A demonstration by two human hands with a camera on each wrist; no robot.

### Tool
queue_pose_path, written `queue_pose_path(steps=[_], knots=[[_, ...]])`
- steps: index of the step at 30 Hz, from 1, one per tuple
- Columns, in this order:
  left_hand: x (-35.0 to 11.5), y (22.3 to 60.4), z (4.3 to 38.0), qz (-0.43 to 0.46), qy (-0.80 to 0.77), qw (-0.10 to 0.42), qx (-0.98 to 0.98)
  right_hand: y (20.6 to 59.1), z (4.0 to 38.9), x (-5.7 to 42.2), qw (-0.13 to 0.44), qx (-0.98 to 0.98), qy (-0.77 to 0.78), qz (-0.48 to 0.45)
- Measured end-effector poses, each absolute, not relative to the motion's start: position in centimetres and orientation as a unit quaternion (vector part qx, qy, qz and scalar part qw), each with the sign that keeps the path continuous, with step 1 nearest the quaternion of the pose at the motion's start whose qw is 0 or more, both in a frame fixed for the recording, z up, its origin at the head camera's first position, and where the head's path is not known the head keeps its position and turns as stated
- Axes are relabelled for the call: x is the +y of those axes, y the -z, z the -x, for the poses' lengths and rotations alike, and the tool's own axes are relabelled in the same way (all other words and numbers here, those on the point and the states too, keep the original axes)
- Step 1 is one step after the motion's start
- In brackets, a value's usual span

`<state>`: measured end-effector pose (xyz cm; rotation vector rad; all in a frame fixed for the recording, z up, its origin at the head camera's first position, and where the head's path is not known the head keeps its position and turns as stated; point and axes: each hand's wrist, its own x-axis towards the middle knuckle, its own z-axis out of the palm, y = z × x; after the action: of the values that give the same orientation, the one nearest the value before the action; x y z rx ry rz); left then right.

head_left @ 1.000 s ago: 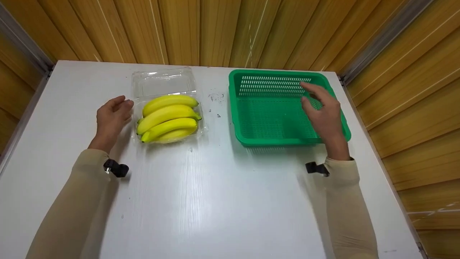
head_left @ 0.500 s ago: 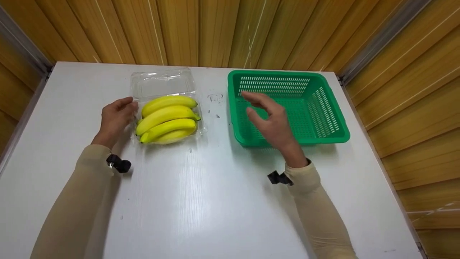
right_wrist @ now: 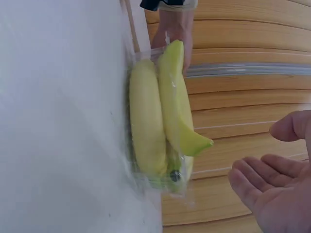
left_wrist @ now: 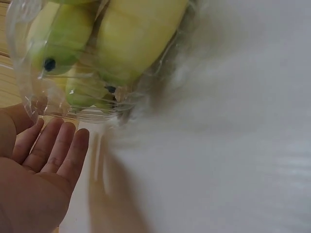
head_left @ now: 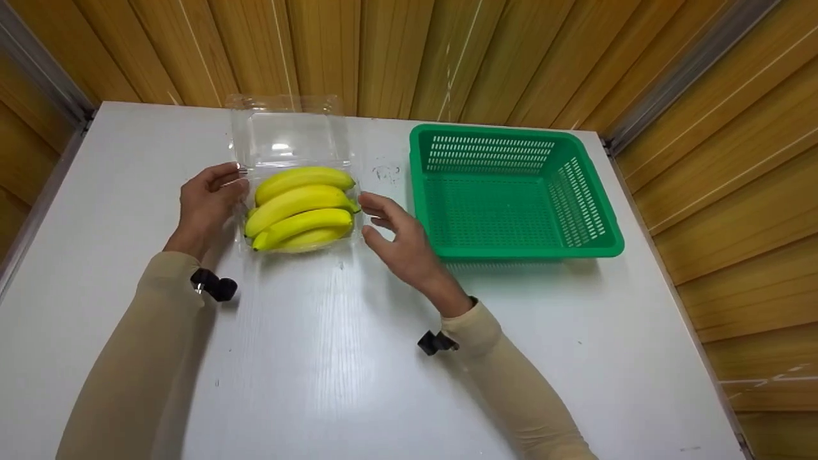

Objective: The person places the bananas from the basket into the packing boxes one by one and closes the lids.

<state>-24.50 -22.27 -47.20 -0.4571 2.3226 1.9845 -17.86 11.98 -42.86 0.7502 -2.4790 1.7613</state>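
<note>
Several yellow bananas lie in a clear plastic clamshell box on the white table. Its hinged lid stands tilted up at the back. My left hand is at the box's left rear corner, by the hinge. In the left wrist view, the thumb meets the plastic rim while the other fingers extend below it. My right hand hovers just right of the box, thumb and fingers spread and holding nothing. The right wrist view shows its palm apart from the bananas.
A green slotted plastic basket stands right of the box, its inside bare. Wood-patterned panels border the white table at the back and sides.
My right hand has moved left from over the basket to beside the banana box. The box's lid has tilted upward, with my left hand closer at its hinge.
</note>
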Motion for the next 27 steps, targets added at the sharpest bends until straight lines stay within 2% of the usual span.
queue_pose_path(steps=[11, 17, 27], knots=[[-22.4, 47.8, 24.3, 0.149, -0.652, 0.013, 0.743, 46.2, 22.5, 8.4, 0.012, -0.748, -0.663, -0.036], [-22.6, 48.0, 24.4, 0.154, -0.672, 0.002, 0.724, 47.2, 24.7, 7.0, 0.024, -0.739, -0.673, 0.005], [-22.5, 48.2, 24.0, 0.124, -0.688, -0.021, 0.715, 47.0, 27.2, 5.8, -0.017, -0.748, -0.663, 0.034]])
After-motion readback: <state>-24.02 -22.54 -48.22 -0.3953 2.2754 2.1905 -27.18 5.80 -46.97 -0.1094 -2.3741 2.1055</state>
